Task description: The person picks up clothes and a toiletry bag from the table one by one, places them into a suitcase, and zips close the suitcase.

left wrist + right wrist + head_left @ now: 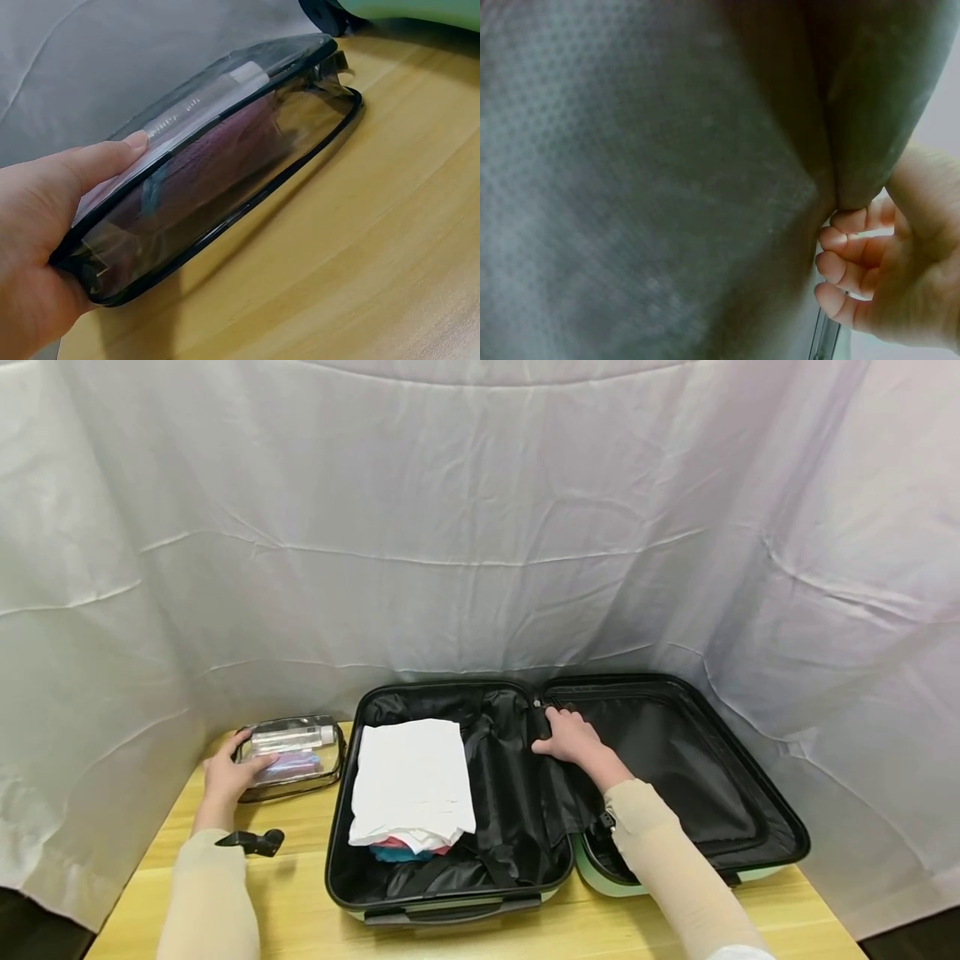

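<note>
A mint-green suitcase [335, 827] lies open on the wooden table [300, 914], both halves lined in black. Its left half holds a folded white cloth [412, 777] on top of pink and blue clothes. My right hand [570, 739] is at the centre hinge, and its curled fingers [847, 262] pinch a fold of the black lining flap [667, 165]. To the left of the case lies a clear pouch [296, 756] with black trim, holding a bottle and a purple item. My left hand [225, 772] grips the pouch's near end, thumb [112, 154] on top of the pouch [225, 150].
A white curtain [480, 527] closes off the back and both sides of the table. The suitcase's right half [675, 760] shows only black lining. A black wrist mount [255, 842] sits by my left sleeve. Bare wood runs along the front edge.
</note>
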Available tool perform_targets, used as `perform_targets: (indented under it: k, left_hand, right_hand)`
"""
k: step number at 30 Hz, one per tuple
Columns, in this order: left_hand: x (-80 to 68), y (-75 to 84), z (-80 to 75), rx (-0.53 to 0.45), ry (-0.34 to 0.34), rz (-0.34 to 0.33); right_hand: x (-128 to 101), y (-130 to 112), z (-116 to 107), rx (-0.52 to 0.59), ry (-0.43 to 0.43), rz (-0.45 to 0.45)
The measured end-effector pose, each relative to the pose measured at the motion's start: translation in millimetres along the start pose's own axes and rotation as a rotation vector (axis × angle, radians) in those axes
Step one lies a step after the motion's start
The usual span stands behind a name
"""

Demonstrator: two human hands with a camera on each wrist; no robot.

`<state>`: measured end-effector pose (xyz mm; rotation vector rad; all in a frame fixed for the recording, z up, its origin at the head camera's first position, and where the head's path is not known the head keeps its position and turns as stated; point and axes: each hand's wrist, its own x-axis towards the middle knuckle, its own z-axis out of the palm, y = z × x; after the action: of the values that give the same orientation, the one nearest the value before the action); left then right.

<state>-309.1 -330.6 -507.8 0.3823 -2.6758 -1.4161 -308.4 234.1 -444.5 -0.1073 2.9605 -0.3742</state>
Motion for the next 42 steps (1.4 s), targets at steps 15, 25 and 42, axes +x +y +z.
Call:
perform_targets:
  k: [15, 25, 42]
  left_hand:
    - [-10.4, -3.0, -8.5, -0.272, -0.136, -0.141]
    - [-14.8, 4.5, -5.2, -0.249, 0.046, -0.149]
    - [-30.4, 22.6, -2.9, -0.180, 0.219, -0.091]
  right_hand:
    - [1.0, -2.7, 0.1, 0.009, -0.015, 0.010]
    - [-2.0, -5.2, -3.2, 0.009, -0.007, 0.002]
    - [-1.1, -1.1, -2.3, 0.032, -0.018, 0.009]
